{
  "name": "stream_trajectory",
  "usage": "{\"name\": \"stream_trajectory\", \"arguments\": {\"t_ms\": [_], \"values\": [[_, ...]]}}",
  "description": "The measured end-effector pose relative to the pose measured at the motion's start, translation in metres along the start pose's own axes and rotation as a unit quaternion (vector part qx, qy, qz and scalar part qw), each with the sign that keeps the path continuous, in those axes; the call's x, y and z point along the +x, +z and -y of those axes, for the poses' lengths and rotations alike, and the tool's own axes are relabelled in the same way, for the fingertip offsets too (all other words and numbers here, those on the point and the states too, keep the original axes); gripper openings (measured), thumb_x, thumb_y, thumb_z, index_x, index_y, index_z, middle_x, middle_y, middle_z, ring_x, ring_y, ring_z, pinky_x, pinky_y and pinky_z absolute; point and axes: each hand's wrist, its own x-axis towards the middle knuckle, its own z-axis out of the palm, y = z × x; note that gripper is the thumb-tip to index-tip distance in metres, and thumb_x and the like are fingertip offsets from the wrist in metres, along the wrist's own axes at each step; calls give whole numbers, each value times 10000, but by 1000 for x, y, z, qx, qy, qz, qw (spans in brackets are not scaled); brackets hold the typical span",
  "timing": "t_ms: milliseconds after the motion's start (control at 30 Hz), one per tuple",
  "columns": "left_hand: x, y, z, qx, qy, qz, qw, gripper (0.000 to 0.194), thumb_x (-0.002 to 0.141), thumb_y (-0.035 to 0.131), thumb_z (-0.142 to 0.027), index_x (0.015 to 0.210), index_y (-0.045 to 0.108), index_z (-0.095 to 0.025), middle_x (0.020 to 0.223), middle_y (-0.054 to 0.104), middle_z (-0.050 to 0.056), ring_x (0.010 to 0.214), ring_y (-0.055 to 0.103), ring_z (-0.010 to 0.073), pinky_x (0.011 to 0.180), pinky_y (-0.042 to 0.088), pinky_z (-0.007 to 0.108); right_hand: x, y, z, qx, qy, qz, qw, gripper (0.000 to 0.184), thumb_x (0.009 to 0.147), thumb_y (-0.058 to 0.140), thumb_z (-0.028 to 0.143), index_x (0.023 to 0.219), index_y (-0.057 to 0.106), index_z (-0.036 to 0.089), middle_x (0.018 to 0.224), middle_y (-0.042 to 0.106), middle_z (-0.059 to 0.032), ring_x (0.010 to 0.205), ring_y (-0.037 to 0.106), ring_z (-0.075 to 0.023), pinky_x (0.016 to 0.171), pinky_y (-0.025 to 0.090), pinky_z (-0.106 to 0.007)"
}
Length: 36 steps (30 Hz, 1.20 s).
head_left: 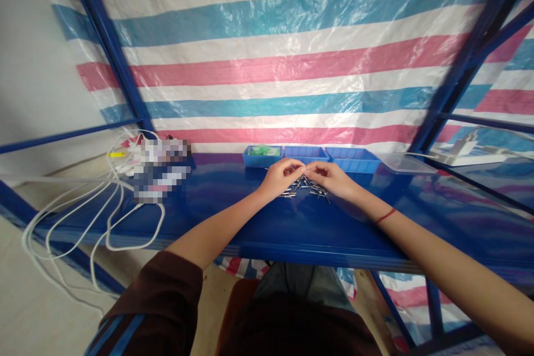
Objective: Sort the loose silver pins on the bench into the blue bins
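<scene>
Table [292,233]: blue, glossy
Back edge: 3 blue bins [306,154], L one w/ green stuff [263,150]
Mid: pile of metal pins [306,184]
L end: white cables [136,228]

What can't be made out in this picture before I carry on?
All in the head view:
Anything between left hand and right hand: hidden by their fingers.
Metal pins: partly behind the hands, too small to count.
Middle blue bin: lower front hidden by hands.
Items at left: masked by pixelation.

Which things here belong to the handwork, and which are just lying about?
At work: left hand, right hand, small metal pieces beneath them; probably the three blue bins.
Lying about: white cables, yellow item, clear plastic lid, white power strip.
</scene>
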Motion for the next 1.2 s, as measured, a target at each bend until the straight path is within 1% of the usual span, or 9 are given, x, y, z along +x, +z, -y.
{"name": "stream_trajectory", "arguments": {"t_ms": [200,533,667,733,867,933,1033,1100,1200], "values": [[1,-1,4,-6,-16,0,1000,223,805,546,-305,918,663,-154,916,687,52,792,624,144,733,477,244,3,-6,-1,2,-17,-79,997,403,656,653,539,785,617,159,721,620,-42,651,545,-146,644,447,-295],[1,2,13,38,-43,31,998,333,827,514,-358,1080,609,-165,977,679,65,856,625,159,810,476,281,6,-23,-4,-156,-46,-121,979,406,784,499,548,719,617,165,706,636,-56,653,552,-170,609,416,-286],[-1,0,14,100,-17,65,993,294,827,510,-335,1045,627,-177,918,676,57,778,619,148,774,480,279,8,-59,-23,-305,-3,-268,914,403,814,454,525,755,634,170,749,652,-97,696,567,-212,649,399,-321],[-1,-2,12,128,18,92,987,237,828,502,-298,961,659,-180,906,673,54,789,613,150,784,470,276,5,-74,-33,-420,32,-275,864,403,818,450,510,810,648,159,811,657,-130,774,559,-255,693,376,-360],[-2,-4,8,166,52,124,977,219,827,490,-258,907,678,-179,881,671,55,825,607,160,784,457,268,1,-82,-37,-539,50,-255,801,407,814,456,467,952,640,132,950,640,-179,925,519,-319,745,349,-406],[-2,-5,7,173,53,130,975,227,828,486,-257,913,680,-178,884,670,58,826,609,162,771,457,263,1,-76,-31,-517,26,-194,833,336,817,446,386,920,647,138,907,650,-154,860,550,-274,723,371,-366],[-2,-4,8,175,55,133,974,226,827,487,-256,902,686,-178,880,674,57,817,613,162,763,456,258,1,-63,-20,-417,7,4,909,202,755,485,282,771,660,182,747,665,-65,674,577,-192,640,400,-295],[-2,-5,8,172,58,132,974,222,826,489,-254,888,688,-179,868,678,55,809,615,159,760,454,254,-1,-58,-18,-360,22,97,928,138,698,527,255,697,653,198,674,657,-30,611,577,-175,591,408,-278],[-2,-5,8,168,55,133,975,219,823,490,-253,878,690,-181,869,682,52,805,617,159,746,455,247,-5,-60,-21,-336,43,118,933,76,628,585,234,662,641,195,642,649,-28,578,581,-177,537,412,-271]]}}
